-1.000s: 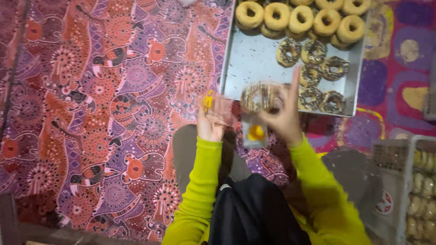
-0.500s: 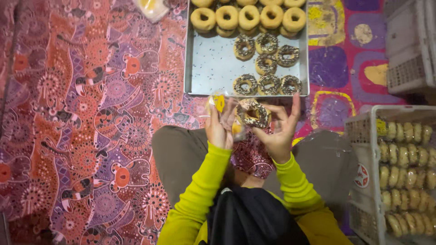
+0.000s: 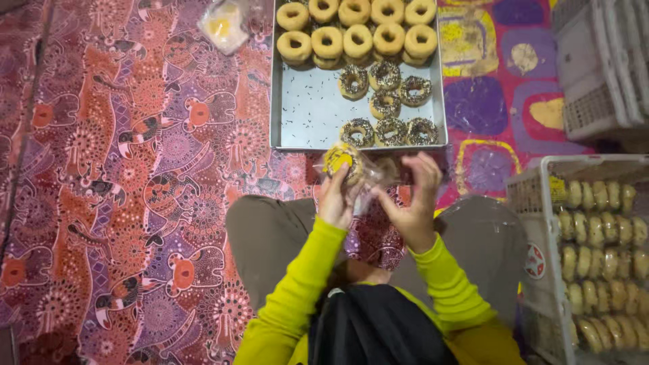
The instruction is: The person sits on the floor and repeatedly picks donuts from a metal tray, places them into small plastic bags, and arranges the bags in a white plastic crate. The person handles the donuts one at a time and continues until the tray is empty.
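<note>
My left hand (image 3: 336,198) and my right hand (image 3: 412,203) both hold a clear plastic bag (image 3: 365,177) with a sprinkled doughnut (image 3: 343,162) inside it, just above my lap. The bag carries a round yellow label. Right beyond my hands lies a metal tray (image 3: 307,118). Plain doughnuts (image 3: 357,27) fill its far end and several sprinkled doughnuts (image 3: 387,103) sit in its right half. Both my sleeves are bright yellow-green.
A white plastic crate (image 3: 541,223) with rows of packed doughnuts stands at my right. Stacked pale crates (image 3: 595,74) sit at the far right. A small plastic packet (image 3: 223,23) lies left of the tray on the patterned red and purple cloth (image 3: 122,169).
The doughnut has gone from bare in my hands over the tray into the plastic bag, drawn closer to my lap. The view has shifted so the tray sits more centred.
</note>
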